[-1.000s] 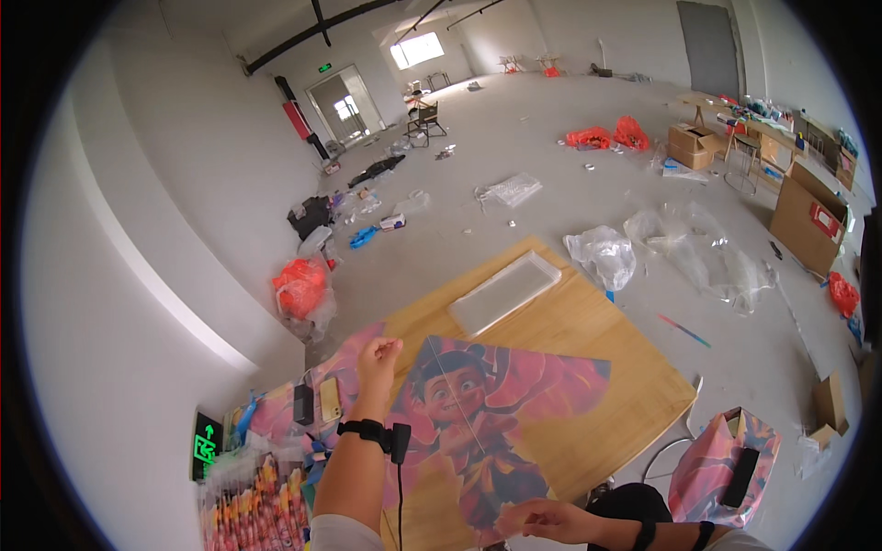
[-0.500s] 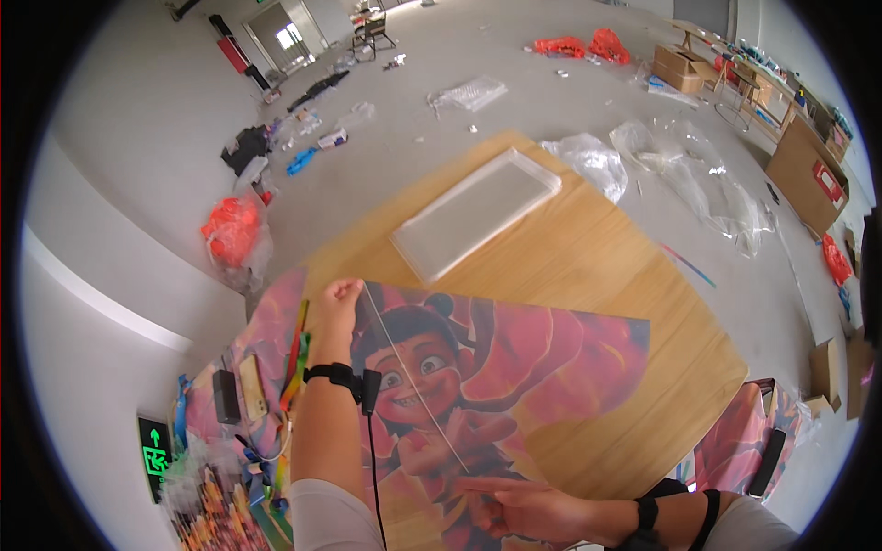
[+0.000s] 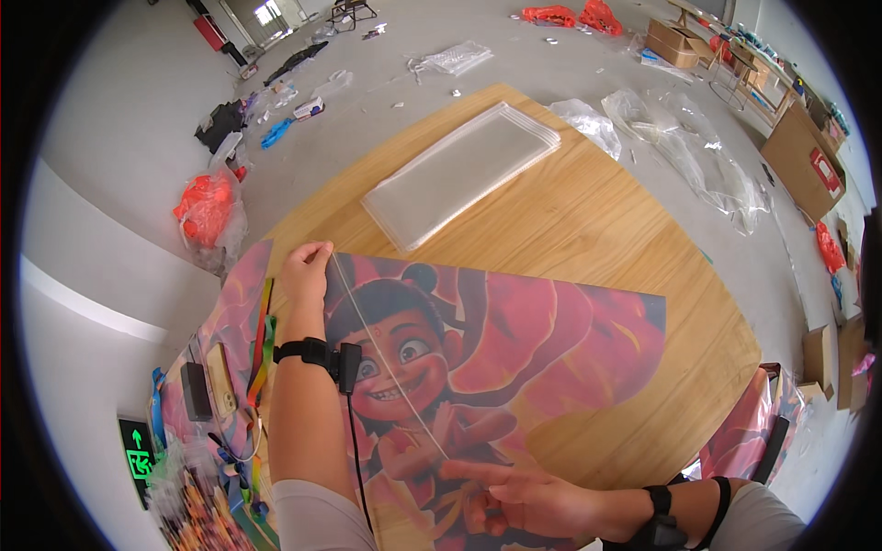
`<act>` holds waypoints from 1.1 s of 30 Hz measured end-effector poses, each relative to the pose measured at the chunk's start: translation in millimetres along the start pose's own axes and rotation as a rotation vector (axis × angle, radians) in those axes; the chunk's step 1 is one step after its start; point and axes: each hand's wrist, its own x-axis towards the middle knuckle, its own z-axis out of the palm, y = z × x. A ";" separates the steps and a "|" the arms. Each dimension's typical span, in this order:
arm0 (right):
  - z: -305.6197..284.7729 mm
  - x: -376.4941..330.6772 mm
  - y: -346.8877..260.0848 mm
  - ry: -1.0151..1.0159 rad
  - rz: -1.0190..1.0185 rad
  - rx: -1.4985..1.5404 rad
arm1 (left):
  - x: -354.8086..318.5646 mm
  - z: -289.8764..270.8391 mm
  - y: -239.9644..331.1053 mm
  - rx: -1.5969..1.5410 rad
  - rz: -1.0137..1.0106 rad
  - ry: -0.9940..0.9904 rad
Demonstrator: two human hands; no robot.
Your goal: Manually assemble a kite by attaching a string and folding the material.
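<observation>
1. At the far-left corner of a printed sheet, the left hand has thumb and fingertips drawn together; I cannot tell whether they grip anything.
2. Near the sheet's middle, the right hand stretches its forefinger toward the thin pale rod, other fingers curled; whether they hold something, I cannot tell.
3. Along the rod's long axis, one end lies beside the left fingertips and the other just by the right forefinger, slanting from far left to near right.
4. The sheet lies on the near part of a wooden table; its cartoon figure's head points toward the surface's far edge, and its wing spreads toward the right edge.
5. Toward the surface's far corner, a stack of clear sleeves has its long axis running beside the far-left edge.
6. By the left edge are ribbons, a phone and a black box.
</observation>
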 end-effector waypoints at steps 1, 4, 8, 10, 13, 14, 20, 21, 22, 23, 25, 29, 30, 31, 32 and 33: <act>-0.4 0.0 1.4 0.002 -0.003 -0.002 | -1.1 2.2 2.0 -0.009 -0.008 -0.011; 1.0 1.5 4.1 0.019 -0.019 -0.124 | -1.9 1.3 4.9 0.000 -0.004 -0.012; 4.9 3.5 3.5 0.036 -0.005 -0.158 | -1.2 -0.1 3.4 0.027 0.014 0.004; 7.8 4.7 3.3 0.047 -0.006 -0.179 | -1.6 -0.5 3.6 0.075 0.026 0.024; 11.5 5.6 0.5 0.054 0.004 -0.201 | -1.2 -0.7 2.8 0.082 0.035 0.035; 13.6 6.1 -1.7 0.042 -0.001 -0.183 | -1.4 -1.2 2.3 0.085 0.035 0.035; 10.7 5.7 -3.3 0.036 -0.007 -0.162 | -5.3 1.4 12.7 0.109 0.030 0.044; 12.4 5.4 -4.5 0.047 -0.005 -0.168 | -4.9 1.0 11.9 0.101 0.022 0.043; 11.2 5.1 -3.7 0.047 -0.005 -0.167 | -4.8 0.8 11.5 0.092 0.014 0.043; 8.9 4.4 -2.3 0.055 -0.001 -0.203 | -4.4 0.4 10.6 0.092 0.014 0.042; 5.7 3.7 -0.2 0.063 0.001 -0.242 | -1.8 0.8 5.8 0.061 0.042 0.041; 3.6 2.3 -0.7 0.061 -0.016 -0.282 | -0.9 3.8 2.0 0.069 0.047 0.042; 4.7 2.1 -1.0 0.057 -0.015 -0.279 | 0.1 2.9 0.6 0.088 0.051 0.033; 6.0 1.6 -1.4 0.054 -0.017 -0.280 | 1.0 2.4 -0.7 0.107 0.056 0.024; 7.6 0.9 -1.8 0.066 -0.015 -0.290 | 1.3 2.9 -2.3 0.109 0.059 0.026; 8.8 0.2 -2.8 0.078 -0.013 -0.298 | 0.3 4.7 -2.7 0.106 0.053 0.096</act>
